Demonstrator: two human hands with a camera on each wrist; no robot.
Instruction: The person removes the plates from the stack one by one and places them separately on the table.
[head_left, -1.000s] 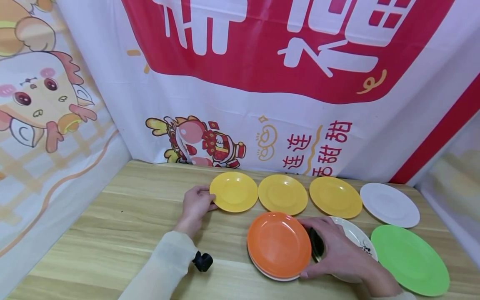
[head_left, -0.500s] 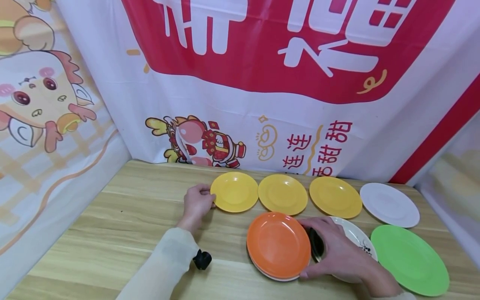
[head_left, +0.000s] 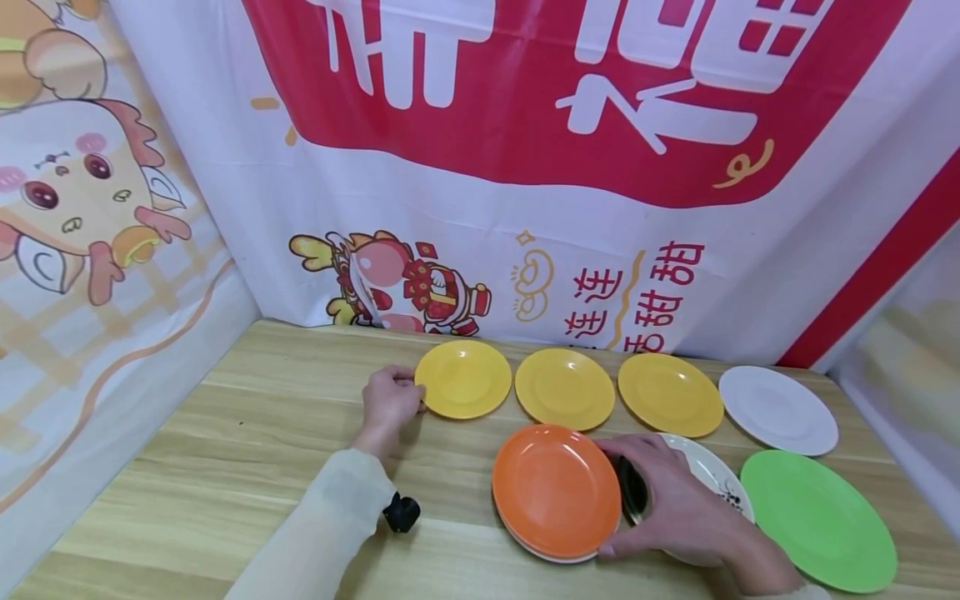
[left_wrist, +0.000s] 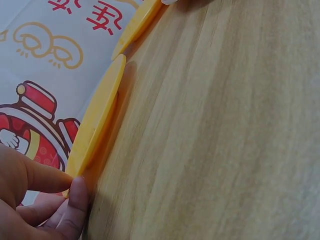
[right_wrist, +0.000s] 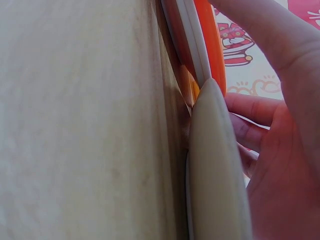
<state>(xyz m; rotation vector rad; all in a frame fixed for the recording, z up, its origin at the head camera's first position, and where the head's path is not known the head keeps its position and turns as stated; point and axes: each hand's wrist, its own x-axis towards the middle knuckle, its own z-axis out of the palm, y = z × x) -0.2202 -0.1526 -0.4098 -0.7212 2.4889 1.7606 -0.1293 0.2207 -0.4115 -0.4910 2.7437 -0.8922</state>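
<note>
At the left end of the back row, my left hand pinches the rim of a yellow plate between thumb and fingers. In the left wrist view, the fingertips hold that plate's near edge, close above the wood. Nearer the front lies an orange plate on top of a white-rimmed plate. My right hand curves its thumb and fingers round the right edge of this stack. Beneath the right hand, a white plate with a dark painted motif is partly hidden.
Two more yellow plates, the middle one and the right one, continue the back row. A white plate ends it. A green plate lies at the right. Printed cloth hangs behind the wooden table.
My left hand has shifted slightly left and back with the left yellow plate, leaving a small gap beside the middle one. My right hand and the orange plate stay nearly still.
</note>
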